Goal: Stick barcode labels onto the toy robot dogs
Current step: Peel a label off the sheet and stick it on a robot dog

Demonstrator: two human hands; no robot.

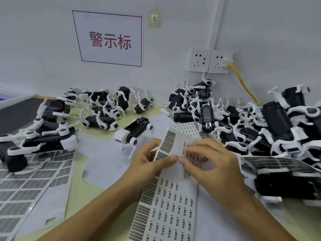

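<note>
A long white sheet of barcode labels (166,206) runs from the bottom of the view up to my hands. My left hand (149,162) grips its bent upper part, thumb on top. My right hand (208,162) pinches the sheet beside that thumb, fingertips on the small printed labels. One black-and-white toy robot dog (133,131) stands upright just beyond my hands. Several more dogs lie in a group at the left (102,108) and in a big heap at the right (260,122).
Used label sheets (26,185) lie at the left, another (271,161) at the right under the heap. White backing paper (100,160) covers the yellow-green table. The wall holds a red-framed sign (111,39), sockets (210,60) and a yellow cable (243,82).
</note>
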